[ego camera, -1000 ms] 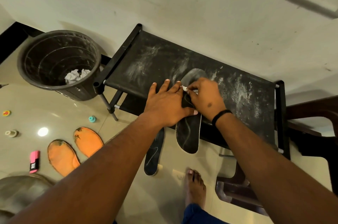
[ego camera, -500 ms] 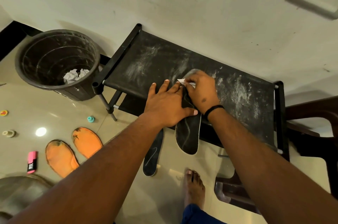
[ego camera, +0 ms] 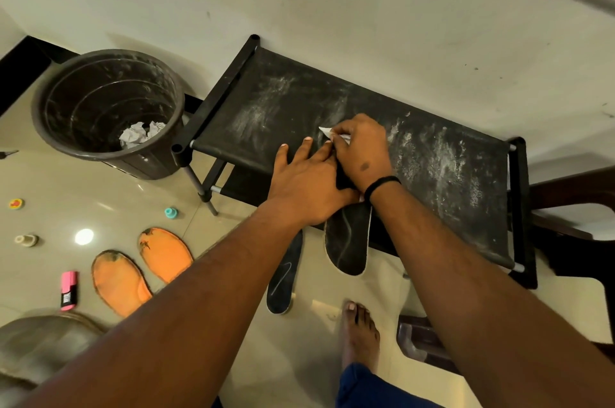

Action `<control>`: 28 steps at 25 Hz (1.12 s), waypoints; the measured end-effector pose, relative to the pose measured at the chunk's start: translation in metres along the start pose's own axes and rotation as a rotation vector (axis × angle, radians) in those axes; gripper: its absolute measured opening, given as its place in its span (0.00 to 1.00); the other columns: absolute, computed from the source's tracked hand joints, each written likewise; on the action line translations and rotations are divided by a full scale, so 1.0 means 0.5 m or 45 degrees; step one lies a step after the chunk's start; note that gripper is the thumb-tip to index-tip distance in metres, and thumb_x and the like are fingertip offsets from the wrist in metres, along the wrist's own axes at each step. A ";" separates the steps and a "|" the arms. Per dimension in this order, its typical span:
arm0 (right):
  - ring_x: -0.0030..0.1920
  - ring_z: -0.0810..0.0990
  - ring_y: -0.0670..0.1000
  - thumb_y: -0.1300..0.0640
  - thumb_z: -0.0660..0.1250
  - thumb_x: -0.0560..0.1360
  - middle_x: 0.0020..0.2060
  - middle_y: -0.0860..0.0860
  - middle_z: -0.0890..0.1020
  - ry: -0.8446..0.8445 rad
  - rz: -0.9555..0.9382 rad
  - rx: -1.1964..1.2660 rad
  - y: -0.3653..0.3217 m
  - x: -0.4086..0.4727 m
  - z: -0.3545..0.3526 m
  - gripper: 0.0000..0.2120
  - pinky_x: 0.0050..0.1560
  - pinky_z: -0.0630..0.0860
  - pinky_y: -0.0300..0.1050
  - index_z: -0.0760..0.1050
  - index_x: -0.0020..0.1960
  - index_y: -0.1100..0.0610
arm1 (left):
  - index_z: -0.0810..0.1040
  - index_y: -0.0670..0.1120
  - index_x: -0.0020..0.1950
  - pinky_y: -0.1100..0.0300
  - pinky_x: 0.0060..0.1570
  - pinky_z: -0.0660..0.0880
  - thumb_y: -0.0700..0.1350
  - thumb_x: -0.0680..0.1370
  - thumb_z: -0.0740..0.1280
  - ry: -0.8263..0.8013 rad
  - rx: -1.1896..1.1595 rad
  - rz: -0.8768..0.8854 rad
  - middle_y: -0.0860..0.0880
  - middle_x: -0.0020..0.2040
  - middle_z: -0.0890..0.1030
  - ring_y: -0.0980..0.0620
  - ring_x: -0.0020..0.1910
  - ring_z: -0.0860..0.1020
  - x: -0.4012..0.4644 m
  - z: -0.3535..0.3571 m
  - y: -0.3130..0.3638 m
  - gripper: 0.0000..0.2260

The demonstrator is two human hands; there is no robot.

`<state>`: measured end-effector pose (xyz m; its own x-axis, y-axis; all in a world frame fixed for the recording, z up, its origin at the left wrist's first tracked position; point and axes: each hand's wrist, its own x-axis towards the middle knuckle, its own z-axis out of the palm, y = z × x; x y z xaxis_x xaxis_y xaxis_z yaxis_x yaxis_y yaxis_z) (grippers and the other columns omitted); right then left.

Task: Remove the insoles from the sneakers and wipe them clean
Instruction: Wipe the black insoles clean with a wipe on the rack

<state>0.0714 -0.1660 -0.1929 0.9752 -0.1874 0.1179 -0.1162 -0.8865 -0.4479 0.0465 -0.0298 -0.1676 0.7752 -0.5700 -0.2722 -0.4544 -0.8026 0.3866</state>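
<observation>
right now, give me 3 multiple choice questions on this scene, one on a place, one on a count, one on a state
1. Where is the crumpled paper?
A. in the bin
B. on the rack
C. beside the foot

2. How many orange insoles lie on the floor?
A. one
B. two
C. four

3. What is the left hand doing?
A. hanging idle
B. gripping the bin's rim
C. pressing flat on the black insole on the rack

Answers:
1. A, the paper sits at the bottom of the bin.
2. B, a pair lies side by side left of the arms.
3. C, its straight fingers lie on the black insole, which rests on the rack, while the right hand pinches a white wipe at the insole's far end.
</observation>
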 end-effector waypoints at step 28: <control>0.54 0.73 0.59 0.55 0.65 0.79 0.50 0.53 0.81 0.019 0.033 -0.279 0.017 0.023 -0.039 0.09 0.50 0.74 0.51 0.84 0.52 0.54 | 0.57 0.50 0.80 0.37 0.76 0.43 0.73 0.74 0.57 0.057 -0.032 -0.003 0.51 0.81 0.56 0.45 0.81 0.48 -0.002 0.007 0.005 0.41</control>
<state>0.0781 -0.1838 -0.1783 0.9685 -0.2165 0.1229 -0.1812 -0.9516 -0.2481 0.0427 -0.0319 -0.1695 0.7952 -0.5595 -0.2338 -0.4418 -0.7987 0.4085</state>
